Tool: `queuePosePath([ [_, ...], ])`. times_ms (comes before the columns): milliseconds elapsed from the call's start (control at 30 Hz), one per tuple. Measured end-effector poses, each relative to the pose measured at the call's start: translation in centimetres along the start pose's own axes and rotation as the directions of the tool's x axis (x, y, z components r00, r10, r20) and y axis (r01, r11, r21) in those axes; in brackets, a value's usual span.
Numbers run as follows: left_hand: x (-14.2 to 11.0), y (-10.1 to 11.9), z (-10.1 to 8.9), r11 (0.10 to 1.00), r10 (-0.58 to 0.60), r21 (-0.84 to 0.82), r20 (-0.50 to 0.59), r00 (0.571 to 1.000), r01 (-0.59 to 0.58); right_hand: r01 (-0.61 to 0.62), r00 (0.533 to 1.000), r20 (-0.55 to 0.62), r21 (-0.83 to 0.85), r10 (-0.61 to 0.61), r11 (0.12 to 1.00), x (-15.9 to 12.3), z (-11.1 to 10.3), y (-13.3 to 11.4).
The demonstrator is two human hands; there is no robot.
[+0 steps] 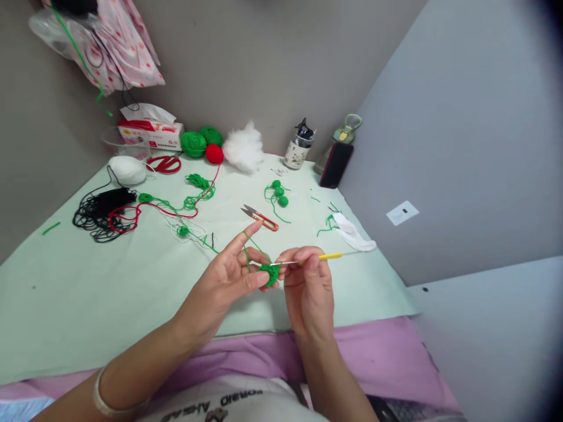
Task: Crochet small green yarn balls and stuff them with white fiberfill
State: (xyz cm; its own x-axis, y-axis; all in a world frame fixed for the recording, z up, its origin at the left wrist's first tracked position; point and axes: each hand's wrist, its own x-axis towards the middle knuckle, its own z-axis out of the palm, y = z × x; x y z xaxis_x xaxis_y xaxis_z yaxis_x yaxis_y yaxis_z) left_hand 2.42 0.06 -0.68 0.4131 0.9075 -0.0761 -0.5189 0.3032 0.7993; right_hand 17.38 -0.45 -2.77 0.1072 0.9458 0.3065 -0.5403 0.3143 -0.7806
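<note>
Green crochet piece (269, 275): pinched in left hand (235, 272); right hand (310, 287) grips yellow-handled hook (329, 256). Orange-handled snips (260, 218): far side.

Home craft corner, yarn-strewn table (211, 305)

the small crocheted piece (269, 274), bright green, thick and rounded with a textured surface, is pinched in the left hand's (233, 269) fingers above the table. the crochet hook (331, 256), yellow-handled with a slim metal shaft, lies nearly level in the right hand (310, 284), its tip at the piece's upper edge. green working yarn (258, 247) slants from the raised left index finger down to the piece.
</note>
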Motion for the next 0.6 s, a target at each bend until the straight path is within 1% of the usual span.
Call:
queuePosePath([
  [100, -0.2, 0.0, -0.2, 0.998, 0.023, 0.057, 0.027, 0.999, -0.025, 0.008, 1.0, 0.03, -0.062, -0.006, 0.998, 0.1, -0.2, -0.7],
  [233, -0.4, 0.3, -0.3, 0.993, 0.033, 0.116, 0.024, 0.999, -0.035, 0.048, 0.994, 0.102, -0.168, -0.031, 0.985, 0.1, -0.7, -1.5],
  [300, -0.4, 0.5, -0.3, 0.987, 0.038, 0.158, 0.016, 0.999, -0.04, 0.09, 0.988, 0.146, -0.245, -0.055, 0.965, 0.1, -0.9, -1.8],
  [400, -0.5, 0.6, -0.4, 0.965, 0.055, 0.257, -0.002, 0.998, -0.052, 0.202, 0.968, 0.216, -0.371, -0.128, 0.906, 0.0, -1.1, -2.2],
  [467, -0.5, 0.6, -0.4, 0.926, 0.1, 0.368, -0.026, 0.995, -0.084, 0.295, 0.945, 0.271, -0.465, -0.183, 0.835, -0.1, -1.1, -2.4],
  [500, -0.5, 0.5, -0.5, 0.895, 0.138, 0.432, -0.038, 0.99, -0.108, 0.353, 0.926, 0.313, -0.513, -0.213, 0.783, -0.3, -1.0, -2.5],
  [533, -0.5, 0.5, -0.4, 0.859, 0.179, 0.494, -0.046, 0.983, -0.133, 0.42, 0.898, 0.367, -0.557, -0.241, 0.717, -0.4, -1.0, -2.5],
  [600, -0.5, 0.5, -0.4, 0.787, 0.252, 0.593, -0.053, 0.966, -0.172, 0.566, 0.821, 0.49, -0.623, -0.294, 0.541, -0.7, -0.9, -2.4],
])
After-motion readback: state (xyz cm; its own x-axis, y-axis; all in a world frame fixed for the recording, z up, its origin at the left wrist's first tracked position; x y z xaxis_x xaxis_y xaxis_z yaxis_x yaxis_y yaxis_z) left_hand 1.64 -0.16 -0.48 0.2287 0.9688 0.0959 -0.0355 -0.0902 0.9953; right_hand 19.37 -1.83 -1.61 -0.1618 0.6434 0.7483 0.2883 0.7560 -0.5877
